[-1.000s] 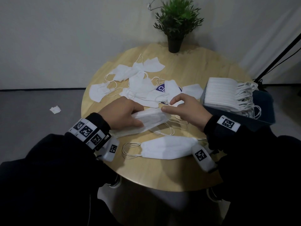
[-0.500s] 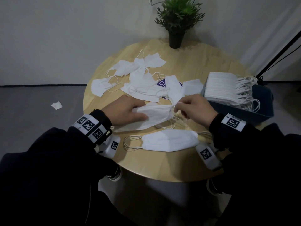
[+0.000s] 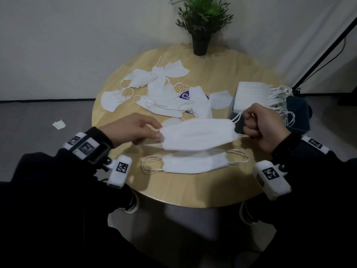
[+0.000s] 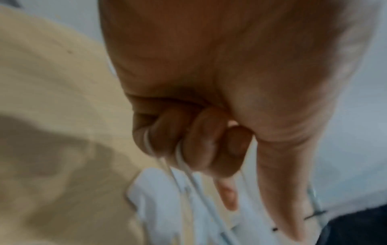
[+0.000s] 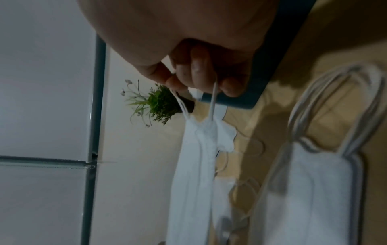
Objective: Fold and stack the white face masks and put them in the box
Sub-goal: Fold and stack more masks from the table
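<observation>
A folded white mask [image 3: 199, 134] hangs stretched in the air between both hands, just above the table. My left hand [image 3: 133, 128] has its fingers [image 4: 201, 145] curled round the mask's left ear loops. My right hand [image 3: 260, 126] grips the right ear loops [image 5: 212, 102] in a fist, and the mask [image 5: 194, 174] hangs from them in the right wrist view. Below it a small stack of folded masks [image 3: 195, 163] lies near the table's front edge. A dark blue box [image 3: 297, 115] at the right holds a tall stack of folded masks [image 3: 251, 95].
Several loose unfolded masks [image 3: 154, 88] are scattered over the middle and back left of the round wooden table [image 3: 222, 74]. A potted plant [image 3: 201, 26] stands at the back edge. A scrap of white paper [image 3: 59, 124] lies on the floor at the left.
The mask was being pressed flat on the table by both hands; it has since been lifted and pulled taut by its ear loops, with my right hand moving right towards the box.
</observation>
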### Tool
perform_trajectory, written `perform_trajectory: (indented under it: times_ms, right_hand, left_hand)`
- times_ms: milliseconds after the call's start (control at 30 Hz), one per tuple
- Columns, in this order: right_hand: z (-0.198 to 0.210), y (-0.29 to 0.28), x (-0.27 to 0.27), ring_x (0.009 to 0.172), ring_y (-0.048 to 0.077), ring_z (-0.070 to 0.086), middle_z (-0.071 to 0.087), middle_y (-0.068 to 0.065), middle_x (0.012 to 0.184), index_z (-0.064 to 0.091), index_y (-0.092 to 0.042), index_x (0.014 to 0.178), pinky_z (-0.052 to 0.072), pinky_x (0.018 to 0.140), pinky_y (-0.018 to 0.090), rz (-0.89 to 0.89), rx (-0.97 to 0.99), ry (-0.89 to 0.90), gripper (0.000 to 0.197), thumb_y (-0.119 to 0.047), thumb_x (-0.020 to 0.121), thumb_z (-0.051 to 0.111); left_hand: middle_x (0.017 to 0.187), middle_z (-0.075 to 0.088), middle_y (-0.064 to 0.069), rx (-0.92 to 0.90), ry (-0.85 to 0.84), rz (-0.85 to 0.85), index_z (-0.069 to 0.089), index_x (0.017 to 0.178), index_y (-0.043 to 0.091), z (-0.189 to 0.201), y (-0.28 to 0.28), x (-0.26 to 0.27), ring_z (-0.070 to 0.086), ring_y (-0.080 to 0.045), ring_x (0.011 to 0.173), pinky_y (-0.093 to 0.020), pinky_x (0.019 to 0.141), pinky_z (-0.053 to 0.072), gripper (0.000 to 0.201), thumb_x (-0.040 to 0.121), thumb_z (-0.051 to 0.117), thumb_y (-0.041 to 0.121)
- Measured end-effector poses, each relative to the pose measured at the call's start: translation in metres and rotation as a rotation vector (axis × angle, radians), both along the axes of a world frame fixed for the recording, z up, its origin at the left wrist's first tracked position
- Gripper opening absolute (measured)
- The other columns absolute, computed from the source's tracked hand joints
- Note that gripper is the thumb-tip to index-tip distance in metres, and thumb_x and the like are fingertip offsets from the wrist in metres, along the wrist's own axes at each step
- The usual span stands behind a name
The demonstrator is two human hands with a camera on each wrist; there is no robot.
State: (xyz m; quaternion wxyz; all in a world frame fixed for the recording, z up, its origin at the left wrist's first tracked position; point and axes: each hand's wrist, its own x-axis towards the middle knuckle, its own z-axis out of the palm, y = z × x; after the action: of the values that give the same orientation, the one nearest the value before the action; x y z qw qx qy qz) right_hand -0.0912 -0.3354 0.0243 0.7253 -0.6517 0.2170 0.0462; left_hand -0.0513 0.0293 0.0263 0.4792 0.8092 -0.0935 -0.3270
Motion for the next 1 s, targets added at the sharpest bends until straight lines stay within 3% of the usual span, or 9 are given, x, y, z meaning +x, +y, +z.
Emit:
perform_trajectory:
  times_ms: [100,200,300,400,533,733,833,933,1000]
  right_hand:
    - [-0.010,-0.017,-0.014,0.046,0.017,0.025,0.032,0.002,0.055,0.053,-0.014,0.071,0.020,0.047,0.028,0.165,-0.249,0.143,0.025,-0.014,0.095,0.060]
    - [-0.023,-0.025,-0.029,0.043,0.018,0.036,0.043,0.006,0.053,0.065,-0.004,0.083,0.030,0.045,0.027,0.342,-0.415,0.223,0.011,-0.008,0.093,0.070]
    - [-0.033,-0.028,-0.036,0.044,0.022,0.040,0.047,0.015,0.052,0.065,0.003,0.096,0.034,0.047,0.029,0.384,-0.473,0.225,0.009,0.004,0.087,0.065]
    - [-0.031,-0.027,-0.036,0.046,0.025,0.047,0.052,0.016,0.052,0.066,-0.002,0.099,0.037,0.046,0.029,0.383,-0.531,0.220,0.014,0.005,0.088,0.061]
    - [-0.030,-0.024,-0.032,0.047,0.026,0.049,0.054,0.015,0.053,0.066,-0.004,0.098,0.040,0.047,0.031,0.390,-0.546,0.199,0.013,0.005,0.090,0.061]
    - [-0.033,-0.024,-0.028,0.051,0.029,0.054,0.059,0.014,0.055,0.068,-0.009,0.100,0.044,0.048,0.034,0.436,-0.595,0.221,0.013,0.001,0.092,0.064]
    - [-0.031,-0.020,-0.029,0.062,0.029,0.065,0.069,0.006,0.067,0.072,-0.015,0.095,0.054,0.060,0.037,0.447,-0.664,0.171,0.011,-0.008,0.087,0.075]
    - [-0.023,-0.010,-0.029,0.090,0.016,0.067,0.071,-0.005,0.093,0.074,-0.024,0.095,0.049,0.075,0.026,0.492,-0.944,-0.027,0.021,-0.032,0.079,0.086]
    - [-0.016,0.002,-0.029,0.100,0.012,0.062,0.066,-0.008,0.109,0.073,-0.027,0.107,0.047,0.085,0.028,0.599,-1.030,-0.180,0.038,-0.044,0.076,0.087]
  left_hand:
    - [0.064,0.056,-0.005,-0.282,0.074,0.185,0.074,0.105,0.019,0.003,0.018,0.007,0.054,-0.015,0.054,-0.023,0.063,0.056,0.062,0.050,0.101,0.029]
    - [0.067,0.049,-0.004,-0.401,0.180,0.411,0.062,0.104,0.021,0.007,0.024,0.008,0.049,-0.013,0.048,-0.031,0.063,0.060,0.048,0.067,0.082,0.000]
    - [0.074,0.053,-0.010,-0.161,0.120,0.305,0.055,0.099,0.017,0.006,0.023,-0.002,0.049,-0.017,0.048,-0.031,0.048,0.053,0.034,0.087,0.066,-0.013]
    - [0.069,0.063,-0.012,0.091,0.164,0.075,0.053,0.097,0.007,-0.001,0.016,-0.019,0.060,-0.021,0.052,-0.032,0.048,0.056,0.025,0.090,0.064,-0.014]
    - [0.068,0.064,-0.014,0.189,0.223,0.048,0.049,0.100,0.006,-0.011,0.007,-0.029,0.062,-0.023,0.054,-0.033,0.049,0.059,0.027,0.089,0.062,-0.015]
    - [0.073,0.067,-0.018,0.240,0.246,0.000,0.048,0.100,0.009,-0.015,0.002,-0.034,0.059,-0.029,0.059,-0.035,0.053,0.060,0.029,0.088,0.065,-0.012]
    - [0.076,0.071,-0.013,0.290,0.200,-0.035,0.053,0.100,0.008,-0.015,-0.001,-0.034,0.066,-0.030,0.068,-0.034,0.057,0.059,0.025,0.088,0.072,-0.003]
    - [0.085,0.076,0.005,0.497,-0.113,-0.120,0.065,0.100,0.023,-0.013,-0.002,-0.029,0.072,-0.017,0.084,-0.034,0.076,0.057,0.026,0.084,0.084,0.029]
    - [0.096,0.070,0.014,0.577,-0.343,-0.140,0.064,0.102,0.035,-0.011,-0.009,-0.030,0.067,-0.006,0.089,-0.034,0.082,0.054,0.039,0.074,0.088,0.050]
